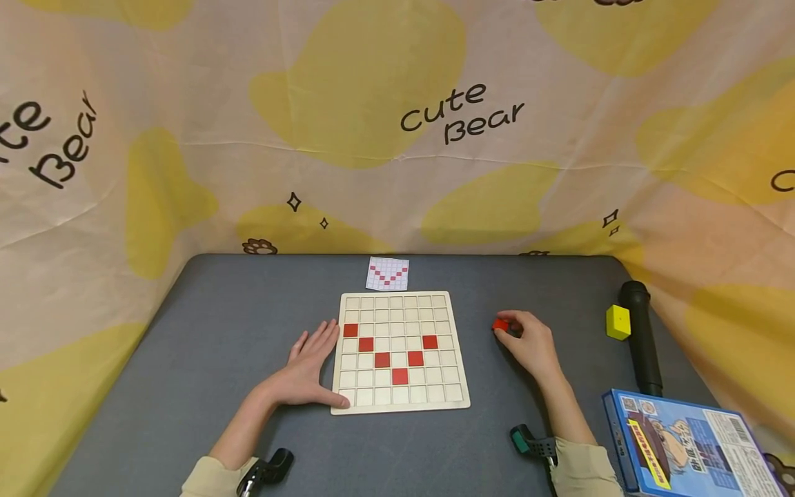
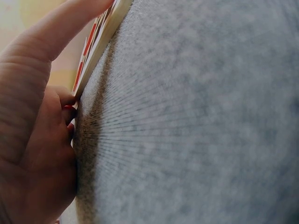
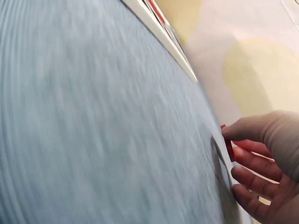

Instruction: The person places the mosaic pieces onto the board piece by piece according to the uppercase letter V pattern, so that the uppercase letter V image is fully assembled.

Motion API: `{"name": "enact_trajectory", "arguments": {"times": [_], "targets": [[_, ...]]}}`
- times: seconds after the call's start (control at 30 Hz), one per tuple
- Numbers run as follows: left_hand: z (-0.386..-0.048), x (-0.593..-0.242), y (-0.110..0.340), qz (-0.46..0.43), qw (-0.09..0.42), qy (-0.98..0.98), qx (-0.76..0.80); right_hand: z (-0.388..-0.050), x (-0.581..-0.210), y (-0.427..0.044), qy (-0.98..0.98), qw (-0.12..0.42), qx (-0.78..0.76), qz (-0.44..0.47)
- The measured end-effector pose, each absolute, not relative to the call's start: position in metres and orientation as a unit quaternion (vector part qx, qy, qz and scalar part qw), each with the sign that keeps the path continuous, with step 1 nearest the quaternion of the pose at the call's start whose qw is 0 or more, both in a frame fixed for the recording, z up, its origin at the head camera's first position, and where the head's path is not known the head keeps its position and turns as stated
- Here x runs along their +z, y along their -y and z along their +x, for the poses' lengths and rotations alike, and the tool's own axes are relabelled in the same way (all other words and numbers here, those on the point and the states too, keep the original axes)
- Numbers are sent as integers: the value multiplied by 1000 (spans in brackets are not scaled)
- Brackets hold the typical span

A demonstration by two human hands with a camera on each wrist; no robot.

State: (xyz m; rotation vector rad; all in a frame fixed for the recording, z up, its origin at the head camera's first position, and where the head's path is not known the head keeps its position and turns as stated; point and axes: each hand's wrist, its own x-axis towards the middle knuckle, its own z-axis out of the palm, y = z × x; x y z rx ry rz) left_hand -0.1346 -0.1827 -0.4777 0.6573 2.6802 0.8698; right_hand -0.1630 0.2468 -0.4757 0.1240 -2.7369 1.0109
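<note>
A pale wooden grid board [image 1: 400, 404] lies flat on the grey table, with several red square tiles set in its cells in a V-like line. The left hand [image 1: 306, 376] rests at the board's left edge, fingers straight, its thumb touching the lower left corner. To the right of the board, the right hand [image 1: 531, 345] pinches a red tile [image 1: 499, 324] between thumb and fingers. In the right wrist view this tile [image 3: 228, 143] stands on edge in the fingertips. Behind the board is a small card [image 1: 388, 274] printed with a red V pattern on a grid.
At the right edge lies a black microphone-like cylinder [image 1: 642, 338] beside a yellow cube [image 1: 617, 322]. A blue printed box [image 1: 689, 442] occupies the near right corner, with a scissors-like handle [image 1: 779, 471] partly showing next to it. A patterned cloth [image 1: 373, 138] hangs behind the table.
</note>
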Motion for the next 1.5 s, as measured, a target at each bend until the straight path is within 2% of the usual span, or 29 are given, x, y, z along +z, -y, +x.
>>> {"name": "enact_trajectory", "arguments": {"times": [0.47, 0.77, 1.07, 1.5], "targets": [[-134, -477, 182, 224, 122, -919, 301, -170, -476, -197, 907, 71, 409, 73], [-135, -478, 183, 224, 123, -919, 300, -175, -476, -178, 908, 50, 396, 124], [-135, -480, 182, 223, 127, -918, 301, -180, -478, -172, 915, 52, 366, 163], [-134, -478, 182, 221, 126, -919, 303, -179, -480, -175, 907, 50, 387, 159]]}}
